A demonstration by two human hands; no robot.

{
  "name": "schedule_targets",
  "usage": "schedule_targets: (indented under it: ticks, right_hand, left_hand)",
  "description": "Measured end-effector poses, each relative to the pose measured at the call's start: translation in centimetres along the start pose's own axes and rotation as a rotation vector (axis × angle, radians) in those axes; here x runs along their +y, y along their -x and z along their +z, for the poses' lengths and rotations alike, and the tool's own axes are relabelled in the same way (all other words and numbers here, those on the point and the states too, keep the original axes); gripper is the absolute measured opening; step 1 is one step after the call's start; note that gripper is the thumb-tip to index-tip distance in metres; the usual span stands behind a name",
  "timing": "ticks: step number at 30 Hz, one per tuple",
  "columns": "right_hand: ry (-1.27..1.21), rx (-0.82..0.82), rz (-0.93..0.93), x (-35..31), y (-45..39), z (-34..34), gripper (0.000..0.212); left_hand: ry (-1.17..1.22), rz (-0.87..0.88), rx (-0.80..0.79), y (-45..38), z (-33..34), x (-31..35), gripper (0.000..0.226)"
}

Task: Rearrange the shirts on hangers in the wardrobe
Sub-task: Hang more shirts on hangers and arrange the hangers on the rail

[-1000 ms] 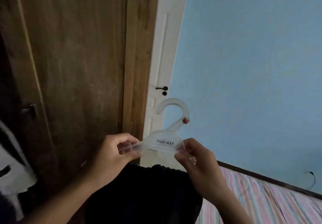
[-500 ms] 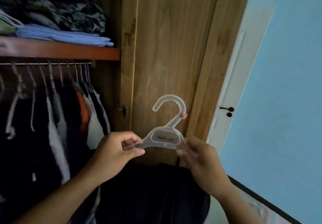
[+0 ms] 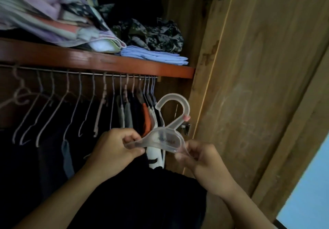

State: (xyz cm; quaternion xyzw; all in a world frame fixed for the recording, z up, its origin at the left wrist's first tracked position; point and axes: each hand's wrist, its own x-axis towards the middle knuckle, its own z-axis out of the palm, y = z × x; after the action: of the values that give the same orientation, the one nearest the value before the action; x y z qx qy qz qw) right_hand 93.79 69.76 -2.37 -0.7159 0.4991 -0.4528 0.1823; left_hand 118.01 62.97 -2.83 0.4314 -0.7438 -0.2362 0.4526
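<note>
Both hands hold a clear hanger [image 3: 164, 136] below the rail [image 3: 85, 72], hook up. The left hand [image 3: 114, 150] pinches its left arm; the right hand [image 3: 199, 159] pinches the right. A dark shirt [image 3: 142, 196], probably on the hanger, hangs beneath.

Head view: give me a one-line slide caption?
Both hands, left hand and right hand, grip a translucent hanger carrying a dark shirt, below the wardrobe rail.

Hanger [image 3: 161, 138] right of the rail [image 3: 80, 72], apparently before it
</note>
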Motion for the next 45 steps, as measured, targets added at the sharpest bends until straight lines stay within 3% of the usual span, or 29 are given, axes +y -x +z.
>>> schedule_targets:
  ticks: [3,7,12,19,21,23,25,30,32,33,38,41,45]
  right_hand:
    - [0.009,-0.086,-0.063,-0.6,-1.9,2.7,0.016]
    - [0.313,-0.158,-0.212,-1.4,-4.2,6.2,0.035]
    - [0.211,-0.367,-0.269,-2.4,-7.1,10.1,0.035]
    - [0.072,-0.441,-0.333,-4.0,-9.3,16.2,0.033]
    - [0.063,-0.471,-0.355,-4.3,-9.5,18.0,0.036]
    - [0.043,-0.481,-0.379,-4.7,-9.6,19.8,0.039]
    - [-0.034,-0.499,-0.352,-5.1,-9.6,21.4,0.039]
    - [-0.200,-0.553,-0.200,-7.1,-10.0,24.8,0.033]
    - [-0.273,-0.620,-0.095,-8.1,-10.2,25.8,0.029]
    - [-0.312,-0.648,-0.050,-8.6,-10.3,26.3,0.030]
    - [-0.452,-0.759,0.146,-11.2,-11.1,28.7,0.048]
    - [-0.421,-0.786,0.149,-12.5,-11.8,30.4,0.052]
    - [-0.413,-0.835,0.092,-13.6,-13.1,31.9,0.042]
  left_hand:
    - [0.009,-0.073,0.054,0.6,-2.1,-1.6,0.014]
    - [0.009,-0.194,0.087,2.0,-4.6,-3.4,0.016]
    - [-0.001,-0.325,0.168,3.9,-7.7,-4.6,0.014]
    - [-0.131,-0.465,0.303,6.1,-10.3,-5.5,0.019]
    - [-0.274,-0.496,0.426,6.8,-10.1,-5.7,0.026]
    - [-0.419,-0.531,0.609,7.6,-9.8,-5.5,0.018]
    - [-0.438,-0.576,0.708,8.6,-9.6,-5.2,0.012]
    - [-0.292,-0.692,0.574,10.3,-9.1,-4.2,0.024]
    - [-0.143,-0.702,0.573,10.6,-9.3,-3.6,0.016]
    - [-0.071,-0.696,0.567,10.8,-9.5,-3.3,0.010]
    - [0.138,-0.663,0.528,11.0,-11.0,-3.2,0.029]
    - [0.220,-0.652,0.633,10.9,-11.9,-4.1,0.028]
    - [0.169,-0.694,0.717,11.1,-13.7,-6.1,0.030]
